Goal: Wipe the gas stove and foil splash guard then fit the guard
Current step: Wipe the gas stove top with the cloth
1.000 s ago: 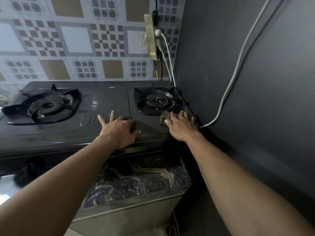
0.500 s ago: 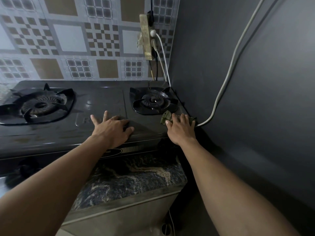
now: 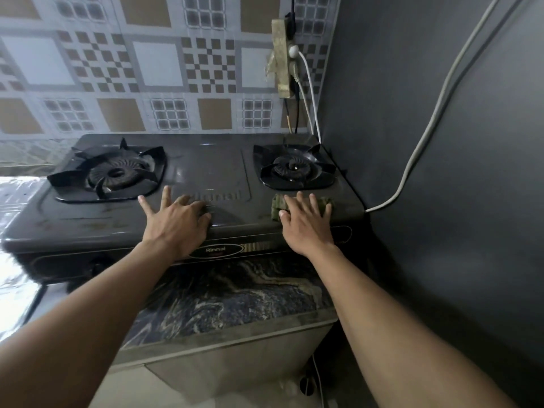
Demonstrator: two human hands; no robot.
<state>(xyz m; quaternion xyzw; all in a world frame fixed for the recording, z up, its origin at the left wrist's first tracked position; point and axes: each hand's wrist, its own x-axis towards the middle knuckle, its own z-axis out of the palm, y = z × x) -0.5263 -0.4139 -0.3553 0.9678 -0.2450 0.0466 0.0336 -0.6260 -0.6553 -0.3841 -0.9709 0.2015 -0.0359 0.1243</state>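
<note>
The dark two-burner gas stove [image 3: 206, 166] sits on a marbled counter. My left hand [image 3: 176, 219] lies flat with fingers spread on the stove's front middle, holding nothing. My right hand [image 3: 306, 225] presses a folded green cloth [image 3: 276, 203] onto the stove top, just in front of the right burner [image 3: 294, 170]. Most of the cloth is hidden under my fingers. Shiny crinkled foil [image 3: 17, 195] shows at the left edge of the view, beside the stove; its full shape is cut off.
The left burner [image 3: 114, 173] has its black grate on. A dark wall [image 3: 441, 201] stands close to the stove's right side, with a white cable [image 3: 426, 128] running down it. A power strip [image 3: 282, 60] with plugs hangs on the tiled wall behind. The marbled counter [image 3: 235, 295] edge lies below.
My right hand has slid the cloth leftward along the stove's front, away from the right corner. The left hand stays planted. The view has pulled back and shows more of the left side.
</note>
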